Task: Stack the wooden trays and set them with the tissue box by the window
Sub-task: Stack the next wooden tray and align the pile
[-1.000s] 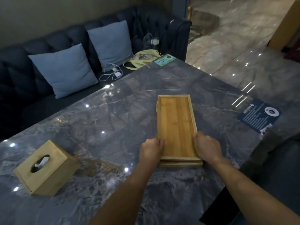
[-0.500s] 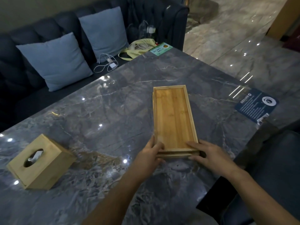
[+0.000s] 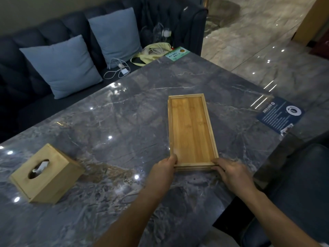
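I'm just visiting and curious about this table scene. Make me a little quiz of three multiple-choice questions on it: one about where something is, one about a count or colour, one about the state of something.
1. Where does the tissue box stand on the table?
A. Left of the stacked trays
B. On top of the trays
C. On the sofa

2. How many light blue cushions lie on the sofa?
A. One
B. Two
C. Four

3. What is inside the top tray of the stacked trays?
A. A tissue box
B. A cable
C. Nothing

Answers:
1. A, the box sits apart from the trays, near the table's left edge.
2. B, one cushion leans beside a second cushion.
3. C, its wooden floor is bare, with the left hand and right hand at its near corners.
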Demonstrator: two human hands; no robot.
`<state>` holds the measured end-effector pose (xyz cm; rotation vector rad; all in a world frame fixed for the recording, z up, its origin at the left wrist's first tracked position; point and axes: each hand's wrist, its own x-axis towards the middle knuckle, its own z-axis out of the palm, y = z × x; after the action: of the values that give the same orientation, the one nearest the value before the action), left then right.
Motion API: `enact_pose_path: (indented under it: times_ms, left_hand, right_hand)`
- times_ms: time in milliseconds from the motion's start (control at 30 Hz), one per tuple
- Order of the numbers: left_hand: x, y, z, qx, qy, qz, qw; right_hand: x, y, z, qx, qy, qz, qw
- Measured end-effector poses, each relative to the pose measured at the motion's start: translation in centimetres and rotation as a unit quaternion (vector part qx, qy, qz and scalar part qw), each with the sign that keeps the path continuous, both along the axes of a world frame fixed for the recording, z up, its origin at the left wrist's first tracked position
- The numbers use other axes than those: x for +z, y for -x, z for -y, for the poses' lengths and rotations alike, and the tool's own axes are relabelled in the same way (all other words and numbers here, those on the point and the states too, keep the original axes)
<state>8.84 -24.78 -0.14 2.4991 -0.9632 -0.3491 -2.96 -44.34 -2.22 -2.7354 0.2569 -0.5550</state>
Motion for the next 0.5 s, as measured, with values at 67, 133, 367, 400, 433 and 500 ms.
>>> enact_pose_path:
  times_ms: [67,133,367,400,433,500]
  left_hand:
    - [-0.08,0.05,-0.03,-0.005,-0.013,0.018,1.0]
    - [-0.09,0.02,-0.11,-0.015,-0.027,0.034,0.999]
    - [-0.25,0.45,-0.48,-0.022,-0.033,0.071,0.997]
    - [-0.31,0.47,-0.5,-0.022,-0.031,0.072,0.997]
    - [-0.38,0.5,-0.53,-0.022,-0.03,0.072,0.997]
    - [-0.5,0.57,-0.59,-0.022,-0.03,0.074,0.997]
  right_hand:
    - [-0.08,0.14,0.01,0.001,0.014,0.001,1.0]
    - [-0.11,0.26,-0.09,0.001,0.039,0.013,0.999]
    - [-0.23,0.42,-0.42,-0.004,0.068,0.053,0.996]
    - [-0.25,0.44,-0.47,-0.007,0.07,0.054,0.996]
    - [-0.33,0.47,-0.52,-0.01,0.072,0.055,0.996]
    - [-0.58,0.54,-0.55,-0.012,0.071,0.058,0.996]
